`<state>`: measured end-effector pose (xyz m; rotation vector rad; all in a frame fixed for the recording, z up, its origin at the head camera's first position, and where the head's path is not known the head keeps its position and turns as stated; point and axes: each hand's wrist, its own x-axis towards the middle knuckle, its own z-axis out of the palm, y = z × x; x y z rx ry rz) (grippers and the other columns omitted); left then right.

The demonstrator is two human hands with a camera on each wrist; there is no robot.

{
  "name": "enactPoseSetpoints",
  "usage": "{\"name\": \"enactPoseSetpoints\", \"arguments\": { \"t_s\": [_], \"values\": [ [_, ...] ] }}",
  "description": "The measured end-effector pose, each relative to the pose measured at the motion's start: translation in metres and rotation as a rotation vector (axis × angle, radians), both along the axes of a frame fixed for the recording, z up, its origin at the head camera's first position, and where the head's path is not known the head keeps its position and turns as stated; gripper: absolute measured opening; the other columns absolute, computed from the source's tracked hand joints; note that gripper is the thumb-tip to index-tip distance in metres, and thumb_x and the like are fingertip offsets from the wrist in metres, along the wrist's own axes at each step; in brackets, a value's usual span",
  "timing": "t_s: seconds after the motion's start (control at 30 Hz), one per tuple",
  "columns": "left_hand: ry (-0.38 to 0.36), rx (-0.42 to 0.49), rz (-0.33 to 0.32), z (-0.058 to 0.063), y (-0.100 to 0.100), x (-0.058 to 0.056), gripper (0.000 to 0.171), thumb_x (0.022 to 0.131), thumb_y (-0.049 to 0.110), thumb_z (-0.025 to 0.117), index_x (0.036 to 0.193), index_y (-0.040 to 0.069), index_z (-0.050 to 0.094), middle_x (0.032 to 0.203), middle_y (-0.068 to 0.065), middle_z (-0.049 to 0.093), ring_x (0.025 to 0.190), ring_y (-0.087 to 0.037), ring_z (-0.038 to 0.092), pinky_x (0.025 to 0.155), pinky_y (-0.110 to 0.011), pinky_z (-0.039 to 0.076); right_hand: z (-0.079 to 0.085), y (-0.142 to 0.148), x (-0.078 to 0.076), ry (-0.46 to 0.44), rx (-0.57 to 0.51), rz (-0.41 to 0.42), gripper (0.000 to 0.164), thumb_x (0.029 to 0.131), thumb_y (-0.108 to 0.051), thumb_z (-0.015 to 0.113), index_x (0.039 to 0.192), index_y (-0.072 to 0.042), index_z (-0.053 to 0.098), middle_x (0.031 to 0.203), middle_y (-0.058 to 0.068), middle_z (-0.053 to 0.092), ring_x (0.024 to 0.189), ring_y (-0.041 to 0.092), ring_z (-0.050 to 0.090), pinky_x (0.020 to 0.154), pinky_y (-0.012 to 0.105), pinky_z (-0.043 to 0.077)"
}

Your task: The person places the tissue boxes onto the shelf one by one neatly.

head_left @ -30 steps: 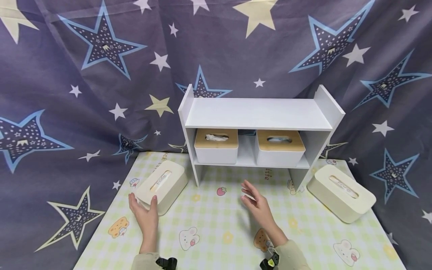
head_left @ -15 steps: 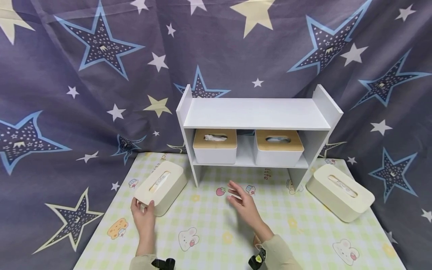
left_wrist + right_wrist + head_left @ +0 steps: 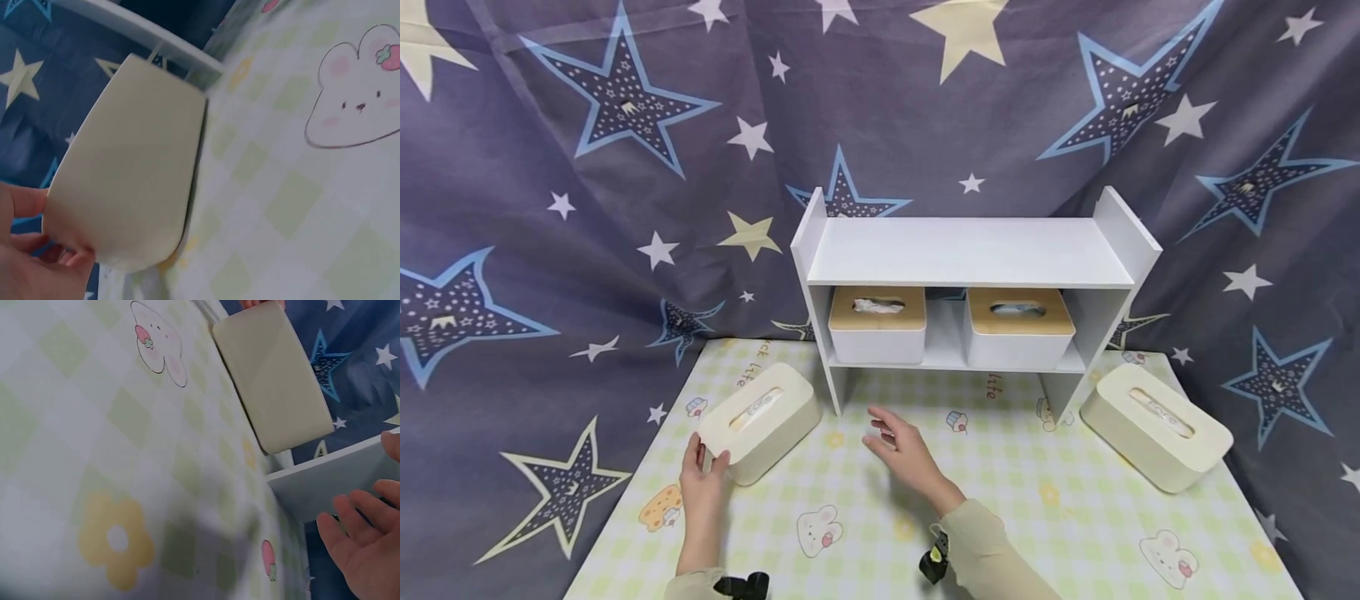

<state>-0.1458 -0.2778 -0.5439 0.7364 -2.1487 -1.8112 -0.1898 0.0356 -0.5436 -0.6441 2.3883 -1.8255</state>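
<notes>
At the left of the table a cream tissue box (image 3: 760,421) lies slantwise, with a lettered slip showing in its lid slot. My left hand (image 3: 702,487) grips its near end, thumb and fingers apart on either side of the corner. In the left wrist view the hand (image 3: 44,250) holds the end of the box (image 3: 128,162), and a dark line runs along its bottom edge by the cloth. My right hand (image 3: 904,454) hovers over the cloth to the right of this box, fingers loosely extended and holding nothing. The right wrist view shows those fingers (image 3: 359,522) spread.
A white two-tier shelf (image 3: 970,250) stands at the back. Two white tissue boxes with wooden lids, one left (image 3: 880,327) and one right (image 3: 1020,329), sit on its lower board. Another cream tissue box (image 3: 1157,429) lies at the right of the checked tablecloth (image 3: 1000,517).
My left hand has closed on the near end of the left tissue box, which has turned slightly. My right hand has moved left towards that box.
</notes>
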Motion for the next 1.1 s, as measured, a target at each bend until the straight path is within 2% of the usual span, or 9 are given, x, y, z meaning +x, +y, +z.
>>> {"name": "enactPoseSetpoints", "arguments": {
  "t_s": [0.13,0.23,0.3,0.47,0.6,0.77,0.87,0.97,1.1],
  "values": [
    [0.03,0.013,-0.058,0.0,-0.009,0.0,0.072,0.1,0.001,0.048,0.16,0.006,0.008,0.167,-0.017,0.01,0.155,-0.034,0.012,0.129,-0.035,0.018,-0.007,-0.009,-0.006,0.007,0.038,0.039,0.055,0.099,-0.018,0.061,0.145,0.007,0.043,0.147,0.027,0.048,0.131,0.044,0.053,0.111,0.055,0.047],
    [0.064,0.035,-0.116,-0.001,-0.015,0.0,0.072,0.099,-0.003,0.049,0.16,0.005,0.01,0.167,-0.017,0.01,0.155,-0.034,0.012,0.126,-0.025,0.021,-0.013,-0.016,-0.01,0.027,0.079,0.072,0.059,0.097,-0.017,0.064,0.146,0.007,0.042,0.149,0.027,0.046,0.132,0.044,0.051,0.11,0.055,0.048],
    [0.062,0.041,-0.147,-0.003,-0.017,0.001,0.073,0.099,-0.004,0.05,0.16,0.006,0.011,0.168,-0.016,0.01,0.155,-0.033,0.012,0.125,-0.021,0.023,-0.017,-0.021,-0.013,0.037,0.108,0.098,0.062,0.095,-0.016,0.067,0.147,0.006,0.04,0.15,0.026,0.045,0.134,0.042,0.05,0.111,0.054,0.047],
    [0.009,0.033,-0.186,-0.004,-0.021,0.005,0.075,0.1,0.0,0.051,0.161,0.015,0.011,0.169,-0.008,0.012,0.156,-0.027,0.015,0.127,-0.024,0.023,-0.019,-0.035,-0.017,0.017,0.158,0.163,0.074,0.093,-0.018,0.069,0.153,0.003,0.032,0.158,0.023,0.036,0.141,0.04,0.043,0.116,0.053,0.043],
    [0.013,0.037,-0.194,-0.004,-0.021,0.008,0.074,0.101,0.003,0.053,0.161,0.017,0.013,0.169,-0.003,0.013,0.156,-0.024,0.016,0.126,-0.023,0.026,-0.017,-0.046,-0.02,0.0,0.222,0.174,0.079,0.093,-0.022,0.069,0.157,-0.003,0.026,0.162,0.018,0.03,0.144,0.037,0.041,0.117,0.05,0.043],
    [0.009,0.035,-0.201,-0.005,-0.016,0.013,0.078,0.1,0.005,0.056,0.162,0.021,0.011,0.169,0.001,0.011,0.157,-0.021,0.012,0.127,-0.029,0.023,-0.016,-0.055,-0.021,0.05,0.301,0.182,0.08,0.092,-0.02,0.069,0.157,-0.003,0.026,0.161,0.019,0.032,0.146,0.038,0.037,0.121,0.052,0.038],
    [-0.011,0.038,-0.254,-0.004,-0.015,0.017,0.09,0.097,0.007,0.063,0.162,0.024,0.003,0.169,0.001,0.004,0.157,-0.021,0.005,0.128,-0.03,0.018,-0.016,-0.058,-0.019,0.081,0.313,0.171,0.079,0.092,-0.019,0.07,0.156,0.0,0.028,0.159,0.022,0.034,0.145,0.039,0.039,0.12,0.051,0.039],
    [-0.008,0.017,-0.349,-0.003,-0.016,0.023,0.102,0.093,0.008,0.069,0.161,0.024,-0.006,0.17,-0.004,-0.004,0.157,-0.026,-0.002,0.123,-0.019,0.024,-0.016,-0.057,-0.015,0.087,0.288,0.153,0.076,0.092,-0.015,0.07,0.155,0.0,0.03,0.158,0.022,0.037,0.142,0.038,0.043,0.115,0.048,0.046],
    [0.049,-0.034,-0.442,-0.001,-0.019,0.032,0.107,0.09,0.005,0.071,0.161,0.019,-0.009,0.168,-0.014,-0.009,0.155,-0.038,-0.005,0.105,0.002,0.032,-0.015,-0.055,-0.011,0.113,0.206,0.128,0.068,0.091,-0.006,0.069,0.151,0.002,0.038,0.151,0.021,0.047,0.135,0.036,0.052,0.11,0.044,0.051]
  ]
}}
